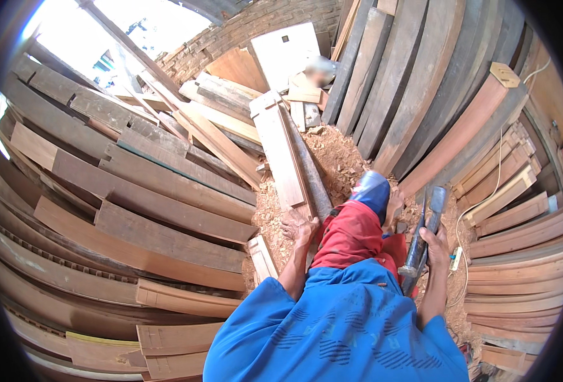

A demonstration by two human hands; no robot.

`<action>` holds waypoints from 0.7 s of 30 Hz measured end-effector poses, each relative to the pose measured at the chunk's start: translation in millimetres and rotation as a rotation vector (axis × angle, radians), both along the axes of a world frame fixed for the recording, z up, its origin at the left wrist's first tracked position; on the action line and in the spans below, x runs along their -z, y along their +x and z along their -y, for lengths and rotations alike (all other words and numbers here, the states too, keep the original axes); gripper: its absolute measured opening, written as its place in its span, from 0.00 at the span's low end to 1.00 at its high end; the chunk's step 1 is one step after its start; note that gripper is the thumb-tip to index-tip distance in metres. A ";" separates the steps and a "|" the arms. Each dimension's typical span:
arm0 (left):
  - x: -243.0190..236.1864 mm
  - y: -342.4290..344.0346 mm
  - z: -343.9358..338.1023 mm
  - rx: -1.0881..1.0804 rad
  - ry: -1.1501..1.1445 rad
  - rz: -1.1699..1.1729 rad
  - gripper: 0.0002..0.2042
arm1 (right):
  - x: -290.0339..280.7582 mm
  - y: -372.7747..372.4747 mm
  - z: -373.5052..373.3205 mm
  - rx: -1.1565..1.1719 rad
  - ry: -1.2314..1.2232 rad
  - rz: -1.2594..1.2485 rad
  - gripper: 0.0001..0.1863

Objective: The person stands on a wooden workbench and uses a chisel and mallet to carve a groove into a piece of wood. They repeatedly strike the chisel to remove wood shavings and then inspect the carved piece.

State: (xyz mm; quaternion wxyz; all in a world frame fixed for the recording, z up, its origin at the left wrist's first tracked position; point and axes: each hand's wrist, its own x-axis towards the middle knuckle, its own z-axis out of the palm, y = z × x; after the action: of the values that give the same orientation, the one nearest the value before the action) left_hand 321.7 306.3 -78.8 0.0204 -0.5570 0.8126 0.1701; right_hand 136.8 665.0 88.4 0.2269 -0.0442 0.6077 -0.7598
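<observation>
My left hand (299, 226) is closed round the near end of a pale wooden board (279, 153). The board has a raised strip along its side and slants away from me, its far end near the stacked planks. My right hand (435, 245) grips a dark, long tool (415, 248) beside my right knee. It has a blunt grey end at the top and a metal crosspiece low down, like a hammer. A thin dark rod (423, 207) runs alongside it; whether the hand holds that too, I cannot tell.
Long planks (160, 216) are stacked at left. Thick dark beams (383, 83) lean at the back right. Cut wooden pieces (517, 267) pile up at right, near a pale cable (464, 254). Wood shavings (338, 153) cover the floor. A white panel (286, 57) stands at the back.
</observation>
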 end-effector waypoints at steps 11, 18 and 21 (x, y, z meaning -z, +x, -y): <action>-13.1 80.4 23.7 0.185 0.100 -0.326 0.59 | 34.5 -24.9 12.6 -0.109 0.194 0.082 0.24; -37.0 130.0 48.0 -0.064 0.864 -0.911 0.60 | 18.8 -39.5 81.5 -0.433 0.225 0.089 0.27; -39.1 139.8 54.4 -0.147 1.009 -0.957 0.59 | 8.8 -47.6 129.2 -0.621 0.277 -0.015 0.26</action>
State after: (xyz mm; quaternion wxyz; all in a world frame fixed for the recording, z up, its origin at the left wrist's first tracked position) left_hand 461.5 251.9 -39.7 -0.0951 -0.3970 0.5142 0.7543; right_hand 89.2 535.8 79.6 0.4465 -0.2016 0.6643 -0.5645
